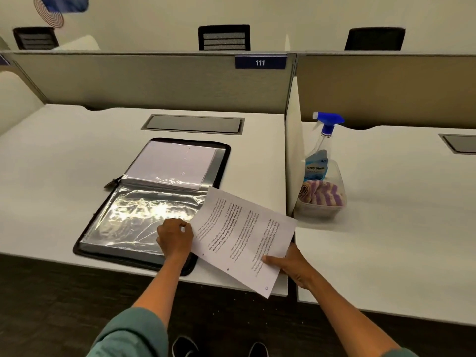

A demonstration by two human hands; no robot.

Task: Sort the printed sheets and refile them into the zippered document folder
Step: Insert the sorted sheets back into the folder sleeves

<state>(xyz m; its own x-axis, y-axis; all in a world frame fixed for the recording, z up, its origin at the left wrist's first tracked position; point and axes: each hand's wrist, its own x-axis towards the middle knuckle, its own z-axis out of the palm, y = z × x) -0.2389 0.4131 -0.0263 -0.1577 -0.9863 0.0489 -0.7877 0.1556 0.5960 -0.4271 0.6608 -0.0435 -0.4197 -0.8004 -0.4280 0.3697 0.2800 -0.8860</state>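
lying open on the white desk top, near its front edge, with spine running left to right: black zippered document folder with clear plastic sleeves, far half holding a stack of white paper under plastic, near half showing a crinkled, glaring sleeve. hanging at the left end of the spine: small zipper pull. resting over the folder's near right corner, fingers curled and pinching at the sleeve edge or the sheet's left edge, hard to tell which: left hand. gripping the lower right part of a white printed sheet with black text, thumb on top and fingers underneath: right hand. tilting across the folder's right edge and reaching past the desk's front edge: that same sheet, turned so the lines of text run sideways. sitting set into the desk behind the folder: grey rectangular cable hatch. standing behind it: grey fabric partition bearing a blue plate marked 111. sitting on the neighbouring desk beyond the white divider panel: clear plastic tub holding a clear spray bottle with blue trigger and a purple-and-white striped cloth.
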